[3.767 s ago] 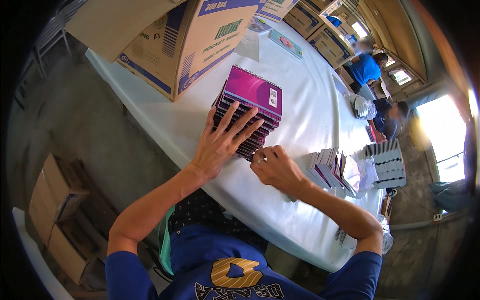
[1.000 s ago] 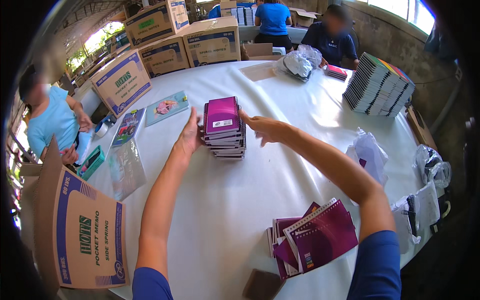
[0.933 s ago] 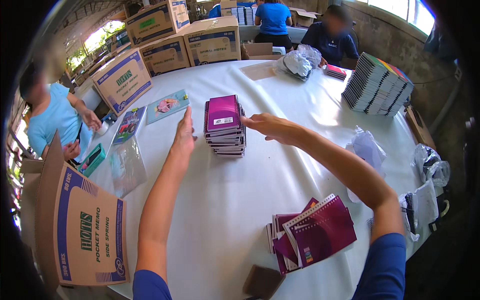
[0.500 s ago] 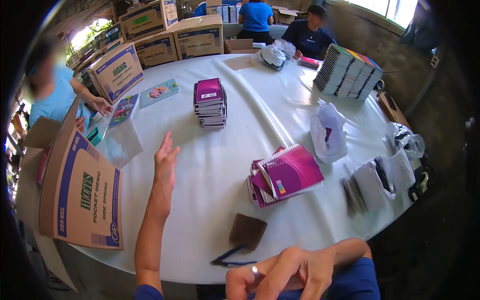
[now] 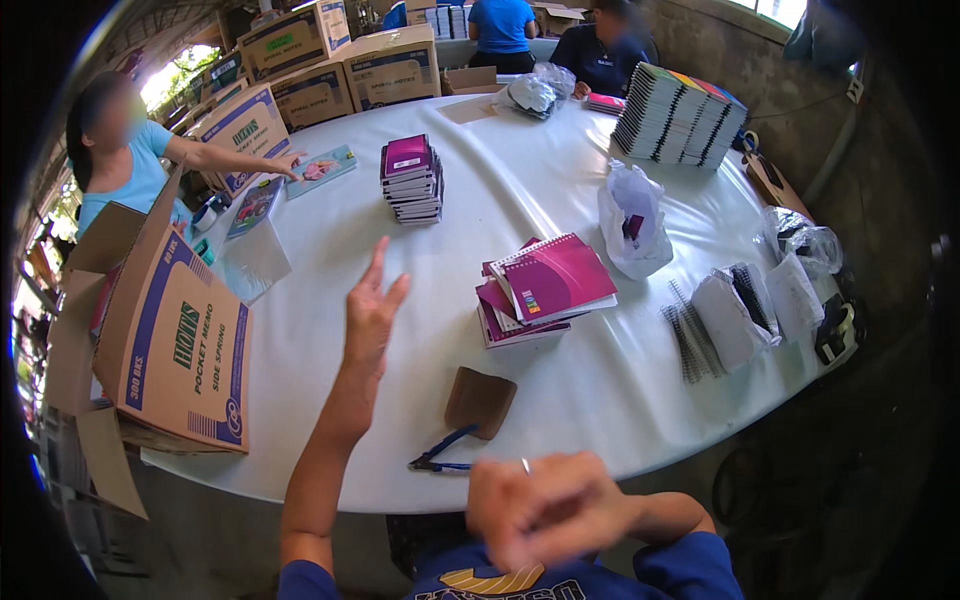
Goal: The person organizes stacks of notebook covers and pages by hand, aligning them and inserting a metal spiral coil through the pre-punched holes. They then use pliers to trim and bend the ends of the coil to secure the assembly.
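Surrounding notebooks (image 5: 560, 276), white bag (image 5: 641, 255), carton (image 5: 190, 345), blue tool (image 5: 447, 444)

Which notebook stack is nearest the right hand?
The messy purple stack, piled askew just beyond the brown block. The neat purple stack and the tall multicoloured stack both stand farther off.

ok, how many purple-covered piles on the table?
2: a neat stack beyond the left hand, and a looser pile nearer, to the stack's right. Not counted: the far reddish bundle. The white bag shows something purple; more may be hidden inside.
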Motion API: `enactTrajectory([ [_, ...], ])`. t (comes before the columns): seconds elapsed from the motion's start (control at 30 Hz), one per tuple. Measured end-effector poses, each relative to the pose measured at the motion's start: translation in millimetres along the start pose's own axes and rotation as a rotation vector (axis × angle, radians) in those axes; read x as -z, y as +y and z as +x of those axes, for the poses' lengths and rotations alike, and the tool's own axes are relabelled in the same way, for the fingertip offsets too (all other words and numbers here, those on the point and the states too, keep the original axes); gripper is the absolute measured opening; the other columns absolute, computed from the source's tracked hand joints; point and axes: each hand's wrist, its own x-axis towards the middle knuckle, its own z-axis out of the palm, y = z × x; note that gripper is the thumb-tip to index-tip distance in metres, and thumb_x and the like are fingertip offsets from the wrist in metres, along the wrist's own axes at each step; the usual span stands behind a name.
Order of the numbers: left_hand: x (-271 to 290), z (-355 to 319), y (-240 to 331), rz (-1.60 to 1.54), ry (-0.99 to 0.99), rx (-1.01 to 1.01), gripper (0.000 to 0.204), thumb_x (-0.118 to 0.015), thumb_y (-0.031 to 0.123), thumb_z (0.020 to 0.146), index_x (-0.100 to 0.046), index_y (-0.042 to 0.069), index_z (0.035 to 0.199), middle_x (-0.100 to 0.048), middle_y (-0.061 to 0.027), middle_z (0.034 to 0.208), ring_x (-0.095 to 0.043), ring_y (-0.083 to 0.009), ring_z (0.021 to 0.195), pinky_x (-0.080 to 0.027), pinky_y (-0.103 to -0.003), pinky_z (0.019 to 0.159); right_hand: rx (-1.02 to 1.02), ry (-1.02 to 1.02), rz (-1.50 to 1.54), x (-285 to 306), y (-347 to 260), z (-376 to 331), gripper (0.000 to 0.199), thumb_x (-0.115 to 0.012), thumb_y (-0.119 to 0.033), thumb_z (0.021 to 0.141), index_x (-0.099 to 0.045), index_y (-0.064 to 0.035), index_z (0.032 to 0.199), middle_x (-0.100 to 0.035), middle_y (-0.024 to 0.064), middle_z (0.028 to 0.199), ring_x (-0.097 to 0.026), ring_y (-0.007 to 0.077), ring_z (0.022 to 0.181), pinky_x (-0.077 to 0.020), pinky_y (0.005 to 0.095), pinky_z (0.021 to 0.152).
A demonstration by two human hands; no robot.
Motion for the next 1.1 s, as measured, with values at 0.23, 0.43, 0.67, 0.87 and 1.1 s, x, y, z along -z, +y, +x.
enactTrajectory([
  [0.23, -97, 34, -35, 0.111, -0.035, 0.204, 0.116, -0.077, 0.055, 0.078, -0.013, -0.007, 0.153, -0.021, -0.0263, 0.157, -0.016, -0.0329, 0.148, -0.016, -0.038, 0.119, -0.012, 0.121, -1.782, 87, 157, -35, 0.038, -0.070, -0.014, 0.083, -0.060, -0.0093, 0.120, -0.056, 0.0087, 0.126, -0.047, 0.0288, 0.124, -0.0381, 0.0481, 0.104],
  [0.43, -108, 60, -60, 0.527, -0.134, 0.231, 0.129, -0.086, 0.057, 0.066, -0.016, -0.011, 0.150, -0.030, -0.0282, 0.152, -0.030, -0.0323, 0.143, -0.026, -0.039, 0.116, -0.140, -0.045, -1.776, 113, 156, -58, 0.049, -0.060, -0.012, 0.082, -0.058, -0.0168, 0.131, -0.049, 0.0056, 0.140, -0.040, 0.0278, 0.135, -0.0269, 0.0511, 0.115],
  [0.67, -69, 79, -62, 0.232, -0.366, 0.362, 0.059, -0.074, 0.053, 0.083, -0.070, 0.007, 0.119, -0.072, -0.0034, 0.099, -0.060, -0.0137, 0.085, -0.040, -0.032, 0.096, -0.171, 0.091, -1.861, 135, 116, -86, 0.040, -0.056, -0.009, 0.082, -0.064, -0.0163, 0.121, -0.054, 0.0022, 0.135, -0.044, 0.0255, 0.130, -0.0288, 0.0483, 0.112],
  [0.87, -63, 81, -48, 0.218, -0.434, 0.439, 0.067, -0.075, 0.055, 0.081, -0.065, 0.010, 0.129, -0.065, -0.0123, 0.123, -0.054, -0.0218, 0.119, -0.028, -0.039, 0.110, -0.332, 0.373, -1.999, 163, 86, -110, 0.042, -0.059, -0.004, 0.080, -0.065, -0.0194, 0.118, -0.053, 0.0002, 0.137, -0.044, 0.0248, 0.131, -0.0284, 0.0474, 0.113],
  [1.1, -58, 77, -38, 0.343, -0.240, 0.106, 0.061, -0.075, 0.043, 0.085, -0.060, 0.010, 0.134, -0.053, -0.0153, 0.142, -0.040, -0.0237, 0.137, -0.025, -0.038, 0.114, -0.429, 0.265, -1.665, 152, 46, -108, 0.061, -0.072, 0.000, 0.074, -0.060, -0.0177, 0.131, -0.049, 0.0072, 0.144, -0.042, 0.0308, 0.135, -0.0296, 0.0474, 0.115],
])
